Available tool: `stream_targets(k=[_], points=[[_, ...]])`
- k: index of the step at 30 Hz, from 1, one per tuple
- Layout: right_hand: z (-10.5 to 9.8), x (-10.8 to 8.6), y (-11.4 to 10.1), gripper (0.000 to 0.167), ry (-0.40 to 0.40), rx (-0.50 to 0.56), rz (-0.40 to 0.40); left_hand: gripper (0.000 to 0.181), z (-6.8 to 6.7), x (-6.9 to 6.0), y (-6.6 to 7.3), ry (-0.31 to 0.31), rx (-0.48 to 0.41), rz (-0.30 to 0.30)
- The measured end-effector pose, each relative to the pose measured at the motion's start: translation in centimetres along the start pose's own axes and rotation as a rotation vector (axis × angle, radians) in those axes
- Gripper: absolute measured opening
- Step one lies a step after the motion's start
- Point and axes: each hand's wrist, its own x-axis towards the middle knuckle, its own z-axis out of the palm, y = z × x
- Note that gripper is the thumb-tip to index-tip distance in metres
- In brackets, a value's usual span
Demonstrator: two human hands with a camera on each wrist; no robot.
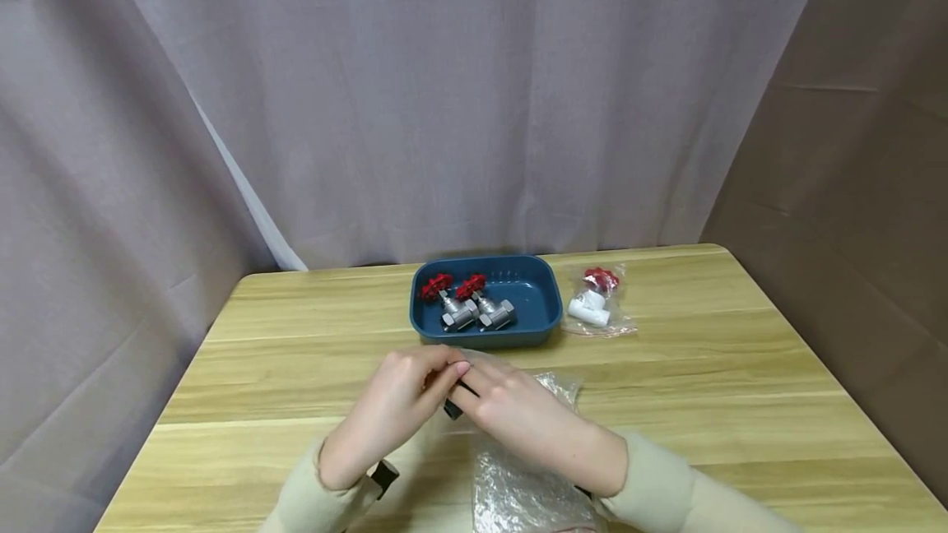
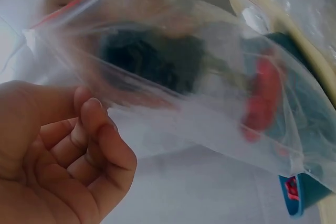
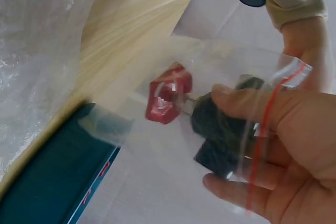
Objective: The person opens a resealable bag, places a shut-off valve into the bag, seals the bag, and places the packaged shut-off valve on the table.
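Note:
In the right wrist view, my right hand [image 3: 294, 145] grips a black valve [image 3: 207, 121] with a red handwheel [image 3: 164, 98]. A clear zip bag [image 3: 136, 135] surrounds the valve, and its red zip strip crosses the right fingers. Whether those fingers are inside the bag, I cannot tell for sure. My left hand [image 2: 68, 156] pinches the bag's edge near the zip between thumb and fingertips. From the head view, both hands meet just in front of a blue tray [image 1: 489, 343], and they mostly hide the valve.
Two silver valves [image 1: 477, 315] with red handwheels lie in the tray's left part. Right of it rests a bagged white valve [image 1: 590, 310], also with a red handwheel. A bubble-wrap bag [image 1: 518, 488] lies under my right forearm on the wooden table [image 1: 711, 401]. Curtains stand behind.

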Motion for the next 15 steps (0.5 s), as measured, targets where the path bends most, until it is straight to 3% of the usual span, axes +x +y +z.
stream_targets(k=[7,15], points=[[0.5,0.0,-0.5,0.026,-0.061,-0.131,0.001,0.009,0.3,0.5,1.7,-0.015,-0.006,0.07],[0.1,-0.4,-0.5,0.019,-0.105,-0.012,0.013,0.009,0.8,0.9,2.1,-0.044,-0.007,0.069]])
